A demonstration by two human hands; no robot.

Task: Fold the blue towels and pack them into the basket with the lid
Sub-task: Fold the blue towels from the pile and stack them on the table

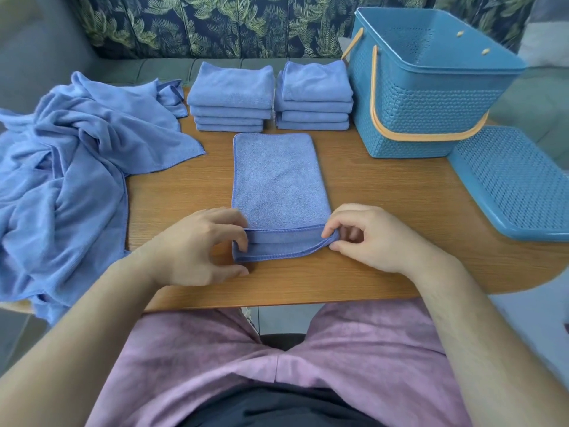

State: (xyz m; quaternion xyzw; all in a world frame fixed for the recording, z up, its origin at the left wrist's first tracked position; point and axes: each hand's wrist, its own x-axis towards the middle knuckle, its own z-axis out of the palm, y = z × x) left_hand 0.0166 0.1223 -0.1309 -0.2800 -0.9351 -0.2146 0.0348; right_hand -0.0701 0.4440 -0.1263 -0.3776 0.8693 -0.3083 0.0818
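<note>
I see the half-folded blue towel (277, 177) lying lengthwise in the middle of the wooden table (385, 186). The left hand (197, 245) curls its fingers over the near left corner, and the right hand (369, 238) pinches the near right corner between thumb and forefinger. Behind it stand the left stack (231, 100) and right stack (314, 100) of folded towels, with an unfolded heap (67, 167) at left and the open blue basket (425, 100) at right, its lid (517, 186) flat beside it.
</note>
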